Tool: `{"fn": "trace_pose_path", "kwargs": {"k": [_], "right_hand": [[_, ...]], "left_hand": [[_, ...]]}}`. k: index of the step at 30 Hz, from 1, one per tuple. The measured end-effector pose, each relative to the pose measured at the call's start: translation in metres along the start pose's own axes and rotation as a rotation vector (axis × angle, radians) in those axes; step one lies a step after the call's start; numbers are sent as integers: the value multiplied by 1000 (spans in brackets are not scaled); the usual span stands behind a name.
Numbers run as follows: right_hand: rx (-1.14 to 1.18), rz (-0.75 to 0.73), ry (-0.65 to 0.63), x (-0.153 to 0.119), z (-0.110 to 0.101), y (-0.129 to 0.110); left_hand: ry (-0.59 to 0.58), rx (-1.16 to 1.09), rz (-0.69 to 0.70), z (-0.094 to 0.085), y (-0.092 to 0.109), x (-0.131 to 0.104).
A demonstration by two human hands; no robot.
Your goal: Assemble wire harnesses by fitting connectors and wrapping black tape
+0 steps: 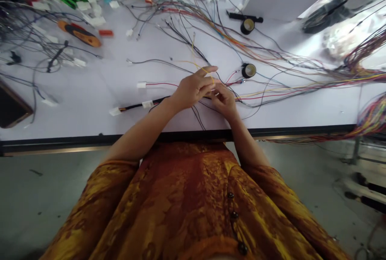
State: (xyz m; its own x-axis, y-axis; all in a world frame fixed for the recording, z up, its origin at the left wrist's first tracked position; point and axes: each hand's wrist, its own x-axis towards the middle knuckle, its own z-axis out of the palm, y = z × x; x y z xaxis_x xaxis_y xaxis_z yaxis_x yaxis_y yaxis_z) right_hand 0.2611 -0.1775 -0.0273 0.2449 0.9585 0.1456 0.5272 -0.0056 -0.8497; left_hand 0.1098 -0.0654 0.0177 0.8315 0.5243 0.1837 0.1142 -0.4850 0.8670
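1. Above the pale table (84,111), the left hand (190,89) stretches out its index finger, and a yellow wire (197,65) runs across its fingers; whether they pinch it, I cannot tell.
2. Close beside it, the right hand (224,100) curls its thumb and fingers at the wire bundle (256,98); their grip is unclear.
3. To the left lies a white connector (147,104); to the right, a tape roll (249,71).
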Motion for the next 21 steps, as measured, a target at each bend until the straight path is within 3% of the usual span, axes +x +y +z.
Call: {"fn": "trace_pose_path", "kwargs": {"k": [4,9,13,18,21], "right_hand": [[94,-7,35,-6,-1,-3],[270,168,245,-1,8,0],[318,250,349,6,12,1],[414,388,320,12,5,4],[460,443,336,12,3,10]], "left_hand": [[-151,261,-41,-6,-20,11],[-173,494,-78,-8,-38,4],[-119,559,-158,-32,-45,-17],[30,578,-301,-77,-55,-45],[147,625,-345,-91,-61,-52]]}}
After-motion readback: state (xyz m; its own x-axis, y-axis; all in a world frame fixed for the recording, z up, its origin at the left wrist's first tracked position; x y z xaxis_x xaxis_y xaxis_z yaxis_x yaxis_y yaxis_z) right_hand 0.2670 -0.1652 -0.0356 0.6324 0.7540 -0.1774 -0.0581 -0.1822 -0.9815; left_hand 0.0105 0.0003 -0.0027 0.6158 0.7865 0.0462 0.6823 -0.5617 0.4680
